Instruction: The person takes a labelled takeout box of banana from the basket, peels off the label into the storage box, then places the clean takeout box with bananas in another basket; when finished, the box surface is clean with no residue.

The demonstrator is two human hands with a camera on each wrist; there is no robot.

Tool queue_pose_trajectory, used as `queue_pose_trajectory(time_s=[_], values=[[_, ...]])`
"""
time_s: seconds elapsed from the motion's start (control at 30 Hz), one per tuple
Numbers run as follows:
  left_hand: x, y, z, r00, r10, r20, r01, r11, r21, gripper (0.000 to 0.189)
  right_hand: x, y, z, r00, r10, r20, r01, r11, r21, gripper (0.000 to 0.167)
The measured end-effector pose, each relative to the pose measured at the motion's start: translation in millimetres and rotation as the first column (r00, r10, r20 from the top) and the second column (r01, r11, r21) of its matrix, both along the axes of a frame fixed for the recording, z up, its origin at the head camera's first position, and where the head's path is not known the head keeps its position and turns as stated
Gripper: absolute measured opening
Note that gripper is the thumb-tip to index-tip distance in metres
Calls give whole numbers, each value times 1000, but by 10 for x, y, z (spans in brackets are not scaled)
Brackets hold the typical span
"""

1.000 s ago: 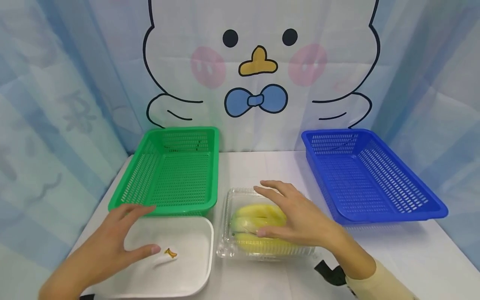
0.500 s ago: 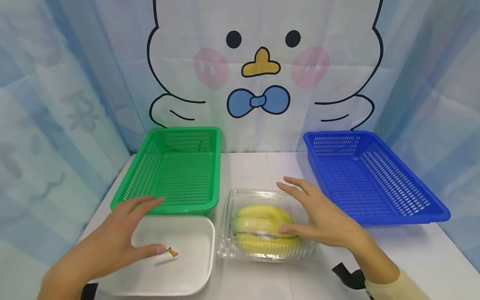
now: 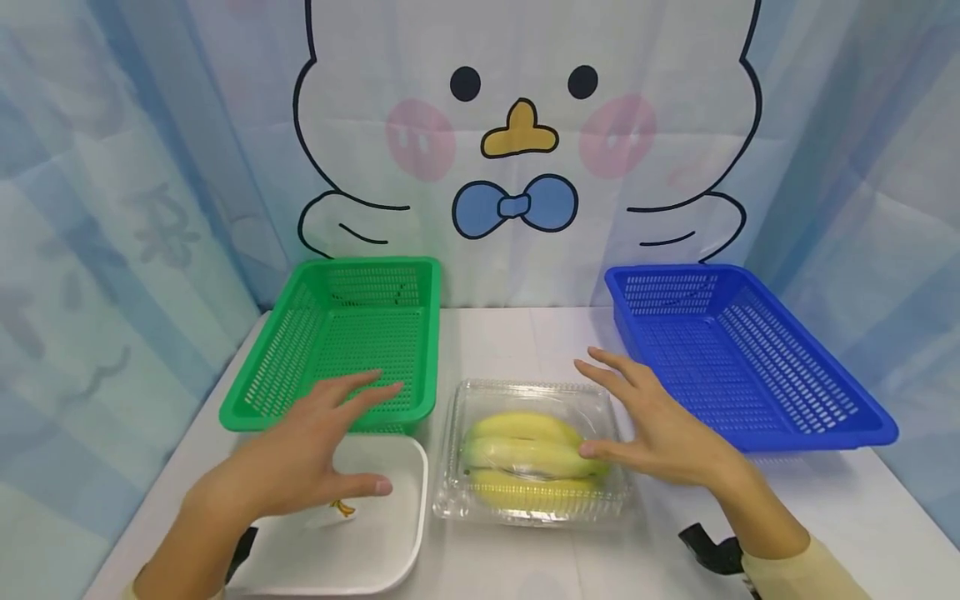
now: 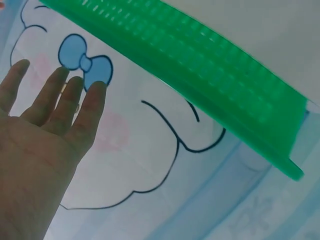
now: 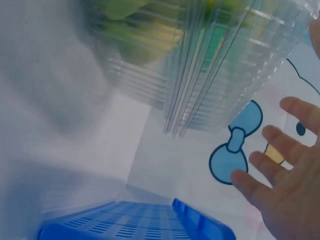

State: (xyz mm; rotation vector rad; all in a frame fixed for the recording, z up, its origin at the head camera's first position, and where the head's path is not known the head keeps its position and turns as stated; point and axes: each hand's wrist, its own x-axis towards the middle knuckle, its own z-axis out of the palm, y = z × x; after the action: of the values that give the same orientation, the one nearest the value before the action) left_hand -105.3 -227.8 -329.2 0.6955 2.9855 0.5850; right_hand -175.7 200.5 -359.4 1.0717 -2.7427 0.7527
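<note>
A clear plastic clamshell box [image 3: 540, 396] with yellow-green bananas [image 3: 525, 454] inside sits closed in the middle of the table. My right hand [image 3: 667, 433] hovers at the box's right side with fingers spread and nothing held. In the right wrist view, its fingers [image 5: 285, 145] are apart from the ribbed box wall [image 5: 150, 82]. Over the white tray [image 3: 375, 567] at the left is my left hand [image 3: 300, 458], fingers extended and holding nothing. A small banana picture [image 3: 343, 508] lies in that tray, partly hidden by the thumb.
Behind the white tray stands a green mesh basket [image 3: 375, 342]. At the back right a blue mesh basket [image 3: 750, 367] rests on the white table [image 3: 517, 342]. A cartoon-printed curtain [image 3: 517, 275] hangs behind, with blue curtains at both sides.
My left hand has moved right across the tray, toward the box. The right hand has drawn back to the right from above the bananas. Box, tray and baskets stay put.
</note>
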Motion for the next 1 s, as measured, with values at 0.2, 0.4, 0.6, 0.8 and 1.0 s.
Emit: queue_pose_trajectory(time_s=[0.2, 0.4, 0.6, 0.8, 1.0], values=[[-175, 168, -56, 997, -66, 28, 66, 998, 22, 100, -44, 59, -65, 999, 47, 22, -46, 997, -54, 89], [-280, 275, -102, 994, -97, 58, 95, 995, 35, 100, -71, 40, -90, 994, 103, 39, -100, 993, -69, 91], [-356, 395, -132, 992, -110, 65, 108, 994, 24, 104, -92, 76, -121, 987, 142, 80, -136, 987, -83, 97], [-443, 524, -193, 982, -159, 103, 158, 987, 16, 111, -112, 171, -238, 977, 172, 123, -160, 982, -103, 102], [-489, 593, -246, 975, -175, 137, 177, 984, 3, 118, -120, 220, -335, 955, 232, 185, -211, 969, -127, 112]])
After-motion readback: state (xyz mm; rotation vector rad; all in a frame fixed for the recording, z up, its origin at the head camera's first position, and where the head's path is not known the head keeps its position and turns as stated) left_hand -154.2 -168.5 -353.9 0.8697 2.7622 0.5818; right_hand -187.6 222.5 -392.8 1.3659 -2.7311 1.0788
